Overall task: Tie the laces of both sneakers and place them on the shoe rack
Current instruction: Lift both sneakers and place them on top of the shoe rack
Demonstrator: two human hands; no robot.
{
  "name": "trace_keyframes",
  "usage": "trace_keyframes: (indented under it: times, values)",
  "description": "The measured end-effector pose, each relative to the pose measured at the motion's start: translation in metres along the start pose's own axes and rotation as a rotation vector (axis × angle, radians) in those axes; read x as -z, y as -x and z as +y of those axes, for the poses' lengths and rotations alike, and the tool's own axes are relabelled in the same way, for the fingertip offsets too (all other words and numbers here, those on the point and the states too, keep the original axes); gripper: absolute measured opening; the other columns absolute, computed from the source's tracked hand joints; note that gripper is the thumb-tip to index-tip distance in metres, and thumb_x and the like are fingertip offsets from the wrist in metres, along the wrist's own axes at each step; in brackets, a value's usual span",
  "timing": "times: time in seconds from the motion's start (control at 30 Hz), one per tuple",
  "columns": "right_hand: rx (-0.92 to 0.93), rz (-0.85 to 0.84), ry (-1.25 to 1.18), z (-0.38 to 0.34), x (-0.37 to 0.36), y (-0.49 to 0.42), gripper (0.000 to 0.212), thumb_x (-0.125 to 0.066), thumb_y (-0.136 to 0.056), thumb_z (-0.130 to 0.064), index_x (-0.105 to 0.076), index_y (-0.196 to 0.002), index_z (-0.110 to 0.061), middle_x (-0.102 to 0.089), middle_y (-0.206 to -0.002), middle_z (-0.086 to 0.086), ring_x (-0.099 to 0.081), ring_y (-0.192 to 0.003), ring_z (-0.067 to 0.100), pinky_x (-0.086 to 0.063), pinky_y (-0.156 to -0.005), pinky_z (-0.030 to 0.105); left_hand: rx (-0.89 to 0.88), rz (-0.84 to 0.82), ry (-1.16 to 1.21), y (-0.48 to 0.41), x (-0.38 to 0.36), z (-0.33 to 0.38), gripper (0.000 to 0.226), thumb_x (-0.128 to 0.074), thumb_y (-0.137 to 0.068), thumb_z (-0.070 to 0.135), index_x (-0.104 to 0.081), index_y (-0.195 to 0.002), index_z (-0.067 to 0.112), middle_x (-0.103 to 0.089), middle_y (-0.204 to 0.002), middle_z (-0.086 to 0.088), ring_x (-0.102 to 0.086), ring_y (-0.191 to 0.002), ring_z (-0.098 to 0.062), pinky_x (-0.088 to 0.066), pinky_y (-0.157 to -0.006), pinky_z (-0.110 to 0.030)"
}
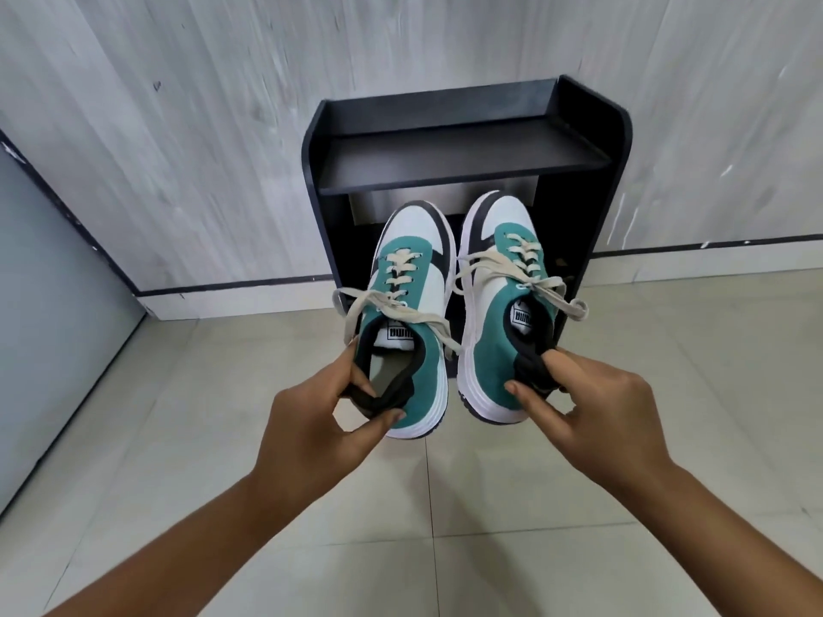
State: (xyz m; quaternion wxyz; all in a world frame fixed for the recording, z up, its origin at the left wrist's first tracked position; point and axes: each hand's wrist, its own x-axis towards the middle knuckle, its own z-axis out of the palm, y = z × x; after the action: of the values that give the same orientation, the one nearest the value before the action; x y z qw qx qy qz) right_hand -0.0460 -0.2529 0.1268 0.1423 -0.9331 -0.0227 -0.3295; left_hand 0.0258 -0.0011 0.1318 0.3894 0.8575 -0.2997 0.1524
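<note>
Two green, white and black sneakers hang side by side in the air in front of a black shoe rack (619,171). My left hand (320,420) pinches the black heel collar of the left sneaker (416,278). My right hand (579,394) grips the heel collar of the right sneaker (499,313). Both toes point at the rack's lower opening. Cream laces on each shoe are tied in a bow, with loops and ends hanging to the sides. The rack's lower shelf is mostly hidden behind the shoes.
The rack stands against a pale wood-grain wall (178,149) with a dark skirting line. Its upper shelf (445,162) holds nothing. Beige floor tiles (423,527) spread below my arms. A grey door panel (53,305) is at the left.
</note>
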Motion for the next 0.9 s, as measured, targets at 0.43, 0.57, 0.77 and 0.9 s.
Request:
trace_keyframes:
  times: [0.43, 0.57, 0.77, 0.9]
  values:
    - [0.037, 0.123, 0.06, 0.0, 0.018, -0.122, 0.024, -0.067, -0.079, -0.036, -0.048, -0.077, -0.022, -0.054, -0.053, -0.002, -0.056, -0.051, 0.025, -0.024, -0.044, 0.024, 0.026, 0.17, 0.051, -0.105, 0.021, 0.02, 0.038, -0.081, -0.067, 0.026, -0.047, -0.075, 0.04, -0.063, -0.081, 0.037, -0.064, -0.076, 0.008, -0.048, -0.066, -0.011]
    - [0.051, 0.132, 0.084, 0.002, 0.007, -0.168, 0.022, -0.065, -0.081, -0.037, -0.052, -0.085, -0.02, -0.063, -0.06, 0.003, -0.061, -0.057, 0.031, -0.03, -0.048, 0.027, 0.053, 0.225, 0.042, -0.146, 0.025, 0.013, 0.032, -0.079, -0.069, 0.025, -0.049, -0.077, 0.035, -0.069, -0.075, 0.018, -0.066, -0.073, -0.001, -0.051, -0.067, -0.024]
    - [0.003, 0.018, 0.101, -0.004, -0.006, -0.232, 0.028, -0.048, -0.09, -0.042, -0.048, -0.112, -0.024, -0.07, -0.092, 0.003, -0.064, -0.086, 0.032, -0.038, -0.061, 0.034, 0.121, 0.235, -0.065, -0.205, 0.026, 0.004, 0.026, -0.072, -0.075, 0.028, -0.049, -0.088, 0.026, -0.065, -0.082, 0.014, -0.064, -0.074, -0.014, -0.042, -0.058, -0.019]
    - [0.025, -0.03, 0.145, -0.003, -0.026, -0.251, 0.031, -0.044, -0.092, -0.042, -0.044, -0.117, -0.026, -0.069, -0.093, 0.002, -0.065, -0.084, 0.03, -0.041, -0.062, 0.033, 0.154, 0.228, -0.101, -0.221, 0.022, -0.006, 0.028, -0.067, -0.079, 0.03, -0.05, -0.1, 0.025, -0.07, -0.092, 0.005, -0.066, -0.084, -0.022, -0.043, -0.065, -0.026]
